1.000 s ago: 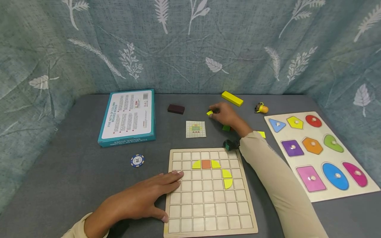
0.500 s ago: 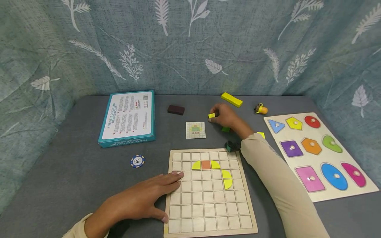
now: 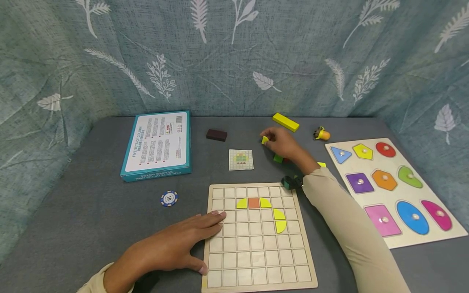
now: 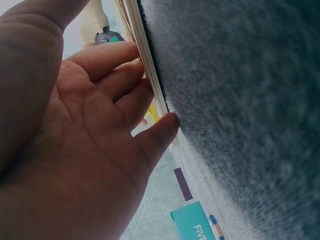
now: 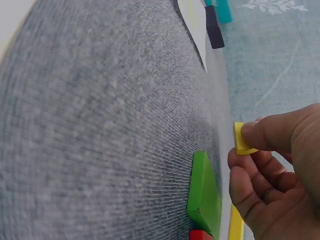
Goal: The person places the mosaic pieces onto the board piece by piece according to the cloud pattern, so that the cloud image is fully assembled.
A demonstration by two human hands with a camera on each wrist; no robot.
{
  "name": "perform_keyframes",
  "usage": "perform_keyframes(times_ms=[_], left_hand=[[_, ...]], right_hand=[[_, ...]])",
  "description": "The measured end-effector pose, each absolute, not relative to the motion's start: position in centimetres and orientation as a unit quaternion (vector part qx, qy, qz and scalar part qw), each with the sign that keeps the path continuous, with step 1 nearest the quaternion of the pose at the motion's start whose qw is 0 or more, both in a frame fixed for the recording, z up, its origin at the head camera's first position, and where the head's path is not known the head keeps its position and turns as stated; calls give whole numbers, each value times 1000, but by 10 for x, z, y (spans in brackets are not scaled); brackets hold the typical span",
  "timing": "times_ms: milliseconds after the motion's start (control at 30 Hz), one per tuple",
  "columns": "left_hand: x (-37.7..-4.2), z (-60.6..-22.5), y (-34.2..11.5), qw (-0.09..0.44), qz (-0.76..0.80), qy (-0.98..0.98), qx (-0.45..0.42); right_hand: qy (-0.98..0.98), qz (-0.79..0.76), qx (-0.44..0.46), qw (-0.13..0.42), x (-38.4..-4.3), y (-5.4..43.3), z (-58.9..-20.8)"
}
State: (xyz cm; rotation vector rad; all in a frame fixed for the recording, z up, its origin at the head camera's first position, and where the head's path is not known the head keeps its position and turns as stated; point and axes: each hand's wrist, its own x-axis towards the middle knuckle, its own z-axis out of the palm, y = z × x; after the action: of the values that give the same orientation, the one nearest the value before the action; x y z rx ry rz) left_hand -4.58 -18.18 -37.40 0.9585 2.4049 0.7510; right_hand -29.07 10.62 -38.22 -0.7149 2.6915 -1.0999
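My right hand pinches a small yellow piece between thumb and fingers, held just above the table behind the board. Under that wrist lie a green piece and a red piece, partly hidden in the head view. The wooden grid board lies at the front, holding several yellow quarter-round pieces and one orange square. At the board's left edge my left hand rests with fingers extended, its fingertips on the rim. A small pattern card lies behind the board.
At the back left is a teal box. A poker chip, a dark brown block, a yellow bar and an orange-and-yellow toy lie around. A knobbed shape puzzle lies on the right.
The right hand, with the yellow piece pinched in it, has shifted slightly right and turned the piece. The left hand has kept its place on the board.
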Motion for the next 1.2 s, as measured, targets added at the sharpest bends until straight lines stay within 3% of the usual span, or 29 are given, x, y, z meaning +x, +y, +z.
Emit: perform_keyframes(times_ms=[367,1200], left_hand=[[-46,-374,-182,221,272,869,348],[-45,-373,-181,233,276,874,325]], right_hand=[[888,-389,-233,69,-284,108,-375],[845,-373,-375,83,-233,96,-366]])
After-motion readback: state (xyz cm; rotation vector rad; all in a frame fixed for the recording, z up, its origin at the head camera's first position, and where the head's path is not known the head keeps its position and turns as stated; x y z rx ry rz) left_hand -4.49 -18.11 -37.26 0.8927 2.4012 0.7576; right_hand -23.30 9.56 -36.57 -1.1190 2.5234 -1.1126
